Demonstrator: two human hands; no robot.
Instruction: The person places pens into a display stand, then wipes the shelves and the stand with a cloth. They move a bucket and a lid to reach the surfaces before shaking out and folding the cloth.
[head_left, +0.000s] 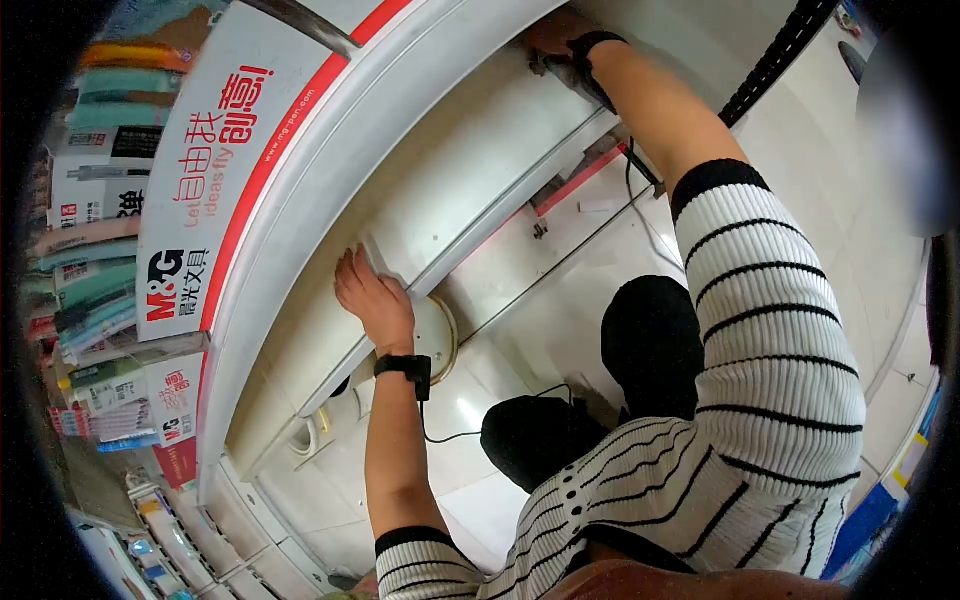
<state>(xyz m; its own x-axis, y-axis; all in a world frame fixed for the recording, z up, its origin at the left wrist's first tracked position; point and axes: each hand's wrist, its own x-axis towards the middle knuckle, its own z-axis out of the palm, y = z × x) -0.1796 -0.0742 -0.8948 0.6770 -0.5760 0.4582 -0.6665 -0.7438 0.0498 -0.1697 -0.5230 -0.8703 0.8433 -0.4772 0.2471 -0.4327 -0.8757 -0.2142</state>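
Observation:
My left hand lies on the pale shelf under the curved display front, its fingers stretched out and nothing gripped in them. A black band with a small box and a cable is on that wrist. My right hand reaches into the shaded far end of the same shelf, with a black band on its wrist. Shadow and the display's edge hide most of its fingers, so I cannot tell what it holds. A small dark object is right below that wrist.
The white display front with red trim curves along the left, with packaged stationery beyond it. Under the shelf are a round tub, a roll of tape and a red-edged item. A cable trails over the tiled floor.

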